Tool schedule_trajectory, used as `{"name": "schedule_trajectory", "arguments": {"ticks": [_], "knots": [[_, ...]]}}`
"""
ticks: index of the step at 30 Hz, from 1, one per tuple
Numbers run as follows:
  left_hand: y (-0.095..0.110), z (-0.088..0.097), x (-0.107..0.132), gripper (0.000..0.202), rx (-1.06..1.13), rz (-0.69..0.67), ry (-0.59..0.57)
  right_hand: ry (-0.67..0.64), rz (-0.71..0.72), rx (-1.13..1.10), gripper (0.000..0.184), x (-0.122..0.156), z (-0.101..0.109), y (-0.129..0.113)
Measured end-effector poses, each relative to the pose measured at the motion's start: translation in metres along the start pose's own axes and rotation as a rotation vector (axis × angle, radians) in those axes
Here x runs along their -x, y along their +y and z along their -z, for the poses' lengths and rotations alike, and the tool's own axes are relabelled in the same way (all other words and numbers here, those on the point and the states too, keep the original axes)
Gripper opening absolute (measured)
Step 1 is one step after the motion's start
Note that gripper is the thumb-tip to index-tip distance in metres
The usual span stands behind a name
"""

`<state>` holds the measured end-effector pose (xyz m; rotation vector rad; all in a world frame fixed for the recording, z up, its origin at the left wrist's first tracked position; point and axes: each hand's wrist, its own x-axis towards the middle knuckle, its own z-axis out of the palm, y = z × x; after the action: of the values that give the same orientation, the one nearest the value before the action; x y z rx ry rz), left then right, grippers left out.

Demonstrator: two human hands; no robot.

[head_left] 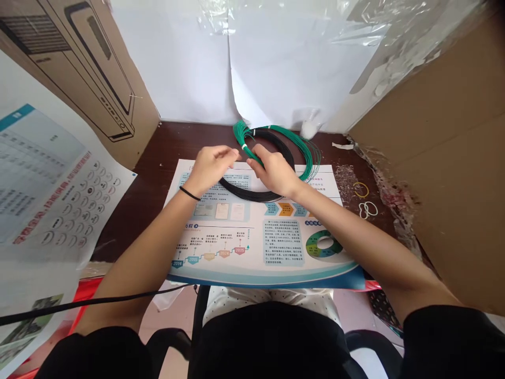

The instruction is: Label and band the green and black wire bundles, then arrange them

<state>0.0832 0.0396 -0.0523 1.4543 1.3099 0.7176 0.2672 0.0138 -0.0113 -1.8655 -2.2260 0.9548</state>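
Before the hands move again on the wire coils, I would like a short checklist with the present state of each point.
1. Right hand rests on the green wire coil: ok.
2. Left hand is close to the black wire coil, fingers loosely open; whether it pinches a strand: cannot tell.
3. The two coils are kept apart: not ok, they overlap.
4. White tie binds the green coil: ok.
5. Coils lie flat on the poster and the table: ok.
6. Rubber bands lie apart from the coils, at the right: ok.
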Motion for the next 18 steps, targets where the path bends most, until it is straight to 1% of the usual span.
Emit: {"name": "schedule_trajectory", "arguments": {"ticks": [1,2,5,6,10,13,18], "knots": [[0.002,-0.004,0.003,0.024,0.01,-0.014,-0.013,0.007,0.001,0.013,0.021,0.001,-0.003,-0.001],[0.003,-0.006,0.004,0.022,-0.005,-0.038,0.01,0.009,-0.005,0.029,0.021,0.002,-0.007,-0.001],[0.0,-0.011,0.006,0.014,-0.087,-0.125,0.12,-0.001,-0.043,0.077,0.024,0.006,-0.014,-0.001],[-0.002,-0.011,0.006,0.013,-0.103,-0.147,0.141,-0.003,-0.052,0.09,0.024,0.007,-0.015,-0.002],[-0.004,-0.015,0.008,0.014,-0.119,-0.191,0.172,-0.012,-0.034,0.105,0.027,0.008,-0.013,-0.003],[-0.003,-0.019,0.011,0.016,-0.165,-0.194,0.205,-0.025,-0.005,0.106,0.026,0.007,-0.012,-0.002],[-0.005,-0.023,0.011,0.011,-0.249,-0.196,0.198,-0.073,0.006,0.14,0.026,0.008,-0.013,-0.001]]}}
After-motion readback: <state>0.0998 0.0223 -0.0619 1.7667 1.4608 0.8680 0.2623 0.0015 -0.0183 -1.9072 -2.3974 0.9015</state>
